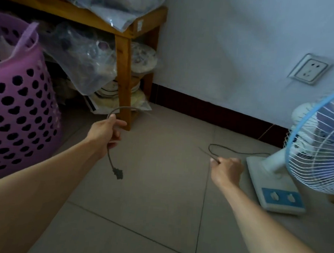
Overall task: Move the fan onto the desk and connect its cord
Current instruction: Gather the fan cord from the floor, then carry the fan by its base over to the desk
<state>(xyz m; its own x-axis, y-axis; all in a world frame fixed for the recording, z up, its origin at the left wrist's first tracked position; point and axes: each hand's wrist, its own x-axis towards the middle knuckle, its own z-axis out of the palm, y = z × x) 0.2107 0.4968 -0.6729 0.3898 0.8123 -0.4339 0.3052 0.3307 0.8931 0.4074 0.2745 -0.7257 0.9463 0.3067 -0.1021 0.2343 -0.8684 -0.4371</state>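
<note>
Both hands grip the fan's dark cord [237, 151]: left hand [105, 134] near the dangling plug [118, 173], right hand [227, 170] beside the floor-standing fan [288, 169].

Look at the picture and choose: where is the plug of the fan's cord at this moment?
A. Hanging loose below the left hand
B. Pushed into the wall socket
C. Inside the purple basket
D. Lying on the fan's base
A: the plug dangles in the air beneath the left hand, which grips the cord; the wall socket is unoccupied.
</note>
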